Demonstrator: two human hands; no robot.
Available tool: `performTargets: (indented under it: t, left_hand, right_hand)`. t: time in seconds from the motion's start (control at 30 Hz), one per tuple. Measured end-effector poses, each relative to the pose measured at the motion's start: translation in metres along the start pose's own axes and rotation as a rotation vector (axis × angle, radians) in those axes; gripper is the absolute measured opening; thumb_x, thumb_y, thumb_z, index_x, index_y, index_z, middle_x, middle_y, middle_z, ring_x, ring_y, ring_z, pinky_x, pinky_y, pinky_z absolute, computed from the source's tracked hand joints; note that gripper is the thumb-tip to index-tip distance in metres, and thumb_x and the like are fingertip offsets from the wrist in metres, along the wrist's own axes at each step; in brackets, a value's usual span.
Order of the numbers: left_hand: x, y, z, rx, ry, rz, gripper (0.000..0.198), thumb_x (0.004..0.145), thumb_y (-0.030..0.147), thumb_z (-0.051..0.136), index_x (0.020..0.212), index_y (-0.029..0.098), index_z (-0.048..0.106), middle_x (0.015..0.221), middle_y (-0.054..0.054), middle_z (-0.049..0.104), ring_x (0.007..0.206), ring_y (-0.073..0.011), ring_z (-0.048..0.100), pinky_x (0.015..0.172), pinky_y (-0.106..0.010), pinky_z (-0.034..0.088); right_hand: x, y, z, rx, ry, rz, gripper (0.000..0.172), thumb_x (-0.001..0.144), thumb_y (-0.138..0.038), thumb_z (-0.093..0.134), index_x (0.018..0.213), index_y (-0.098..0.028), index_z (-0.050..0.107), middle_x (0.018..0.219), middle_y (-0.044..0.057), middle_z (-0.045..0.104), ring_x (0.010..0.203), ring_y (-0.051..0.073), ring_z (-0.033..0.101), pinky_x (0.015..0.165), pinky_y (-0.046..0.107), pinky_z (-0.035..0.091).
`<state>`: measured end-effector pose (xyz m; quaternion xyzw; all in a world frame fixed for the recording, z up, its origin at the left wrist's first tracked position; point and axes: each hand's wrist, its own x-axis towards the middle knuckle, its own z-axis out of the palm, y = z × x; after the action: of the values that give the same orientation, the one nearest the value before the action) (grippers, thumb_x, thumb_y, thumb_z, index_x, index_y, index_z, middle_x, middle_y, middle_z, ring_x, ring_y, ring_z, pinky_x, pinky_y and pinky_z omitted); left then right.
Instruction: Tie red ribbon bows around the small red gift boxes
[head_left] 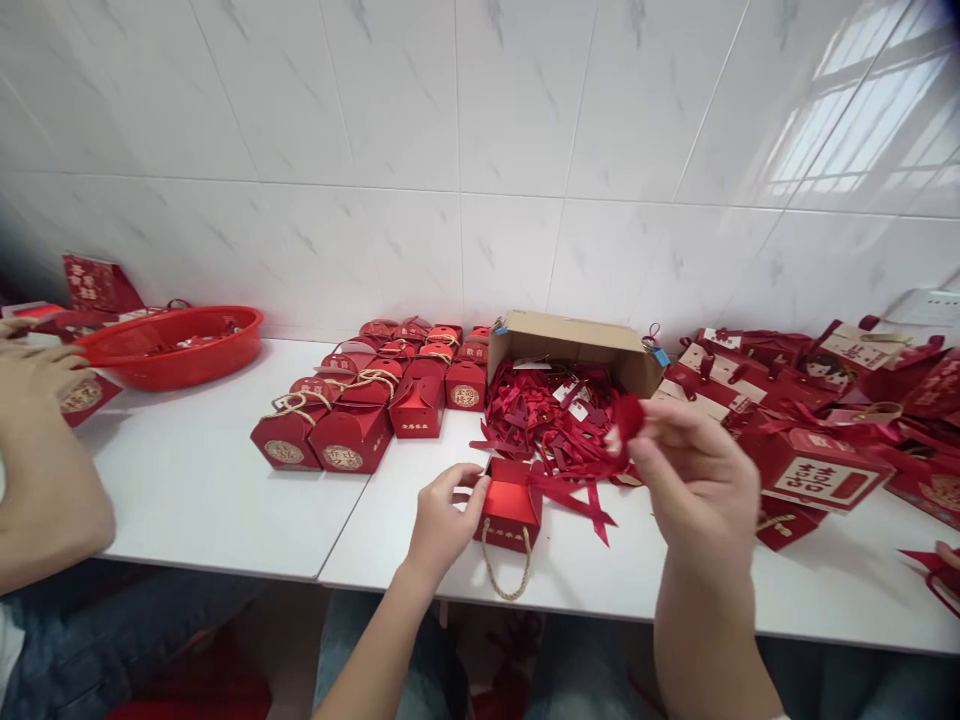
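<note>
My left hand (442,515) pinches the left wall of a small red gift box (514,537), which stands open-topped near the table's front edge. A twisted rope handle (510,597) hangs from its front, and a dark red ribbon (574,495) trails off its right side. Raised to the right of the box, my right hand (701,475) has thumb and fingers closed on a dark red piece (626,420) with a pale patch. Motion blur hides what kind of thing it is. Behind the box, a tipped cardboard carton (574,328) spills red ribbons and tags (532,415).
Finished-looking red boxes with rope handles (350,440) stand in rows at centre left. A red plastic basin (180,365) sits farther left, beside another person's arm (45,470). Red gift bags and boxes (817,475) are heaped at right. Another hand (949,555) shows at the right edge.
</note>
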<state>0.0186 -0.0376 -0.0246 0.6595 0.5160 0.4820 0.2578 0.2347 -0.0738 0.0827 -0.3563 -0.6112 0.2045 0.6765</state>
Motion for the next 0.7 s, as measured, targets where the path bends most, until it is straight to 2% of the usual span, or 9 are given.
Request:
performTargets:
  t: [0.07,0.17,0.23,0.33,0.43,0.7]
  left_hand:
    - [-0.002,-0.003,0.001,-0.087,0.076,-0.104,0.019,0.08,0.034,0.056,0.09,0.018,0.061,0.076,-0.004,0.065,0.071,-0.016,0.063,0.06,-0.024,0.052]
    - [-0.005,-0.006,0.001,-0.197,0.134,-0.186,0.026,0.078,0.037,0.058,0.094,0.017,0.06,0.07,-0.002,0.063,0.066,-0.0158,0.062,0.056,-0.024,0.051]
    - [-0.007,-0.007,0.002,-0.253,0.148,-0.201,0.031,0.077,0.038,0.059,0.099,0.016,0.058,0.069,-0.002,0.063,0.065,-0.0157,0.062,0.056,-0.024,0.05]
    - [-0.01,-0.005,0.003,-0.304,0.158,-0.195,0.035,0.077,0.037,0.059,0.105,0.017,0.053,0.069,-0.001,0.063,0.067,-0.0155,0.063,0.06,-0.024,0.05]
    - [-0.013,-0.002,0.003,-0.318,0.164,-0.195,0.037,0.077,0.037,0.06,0.107,0.018,0.049,0.069,0.0,0.063,0.069,-0.0153,0.063,0.062,-0.023,0.049]
    - [-0.015,-0.002,0.002,-0.314,0.149,-0.193,0.036,0.078,0.038,0.06,0.105,0.019,0.046,0.068,0.001,0.063,0.068,-0.0147,0.062,0.062,-0.023,0.048]
  right_hand:
    - [0.002,0.014,0.014,-0.104,-0.169,0.069,0.011,0.083,-0.025,0.058,0.091,-0.023,0.066,0.078,0.003,0.067,0.072,0.017,0.062,0.065,0.031,0.049]
    - [-0.002,0.048,0.044,-0.344,-0.458,0.096,0.013,0.083,-0.023,0.055,0.077,-0.021,0.067,0.079,0.003,0.067,0.077,0.019,0.061,0.076,0.036,0.044]
    - [-0.009,0.067,0.06,-0.495,-0.535,0.095,0.013,0.082,-0.021,0.055,0.074,-0.021,0.066,0.083,0.004,0.066,0.083,0.02,0.059,0.082,0.042,0.039]
    - [-0.02,0.082,0.074,-0.611,-0.546,0.119,0.012,0.079,-0.021,0.056,0.071,-0.021,0.065,0.088,0.005,0.062,0.088,0.022,0.056,0.087,0.048,0.032]
    - [-0.024,0.084,0.078,-0.658,-0.516,0.178,0.014,0.077,-0.021,0.056,0.065,-0.02,0.063,0.085,0.006,0.061,0.088,0.024,0.055,0.087,0.051,0.028]
    - [-0.021,0.088,0.08,-0.674,-0.572,0.217,0.019,0.074,-0.021,0.055,0.056,-0.019,0.06,0.078,0.005,0.064,0.082,0.022,0.056,0.083,0.045,0.032]
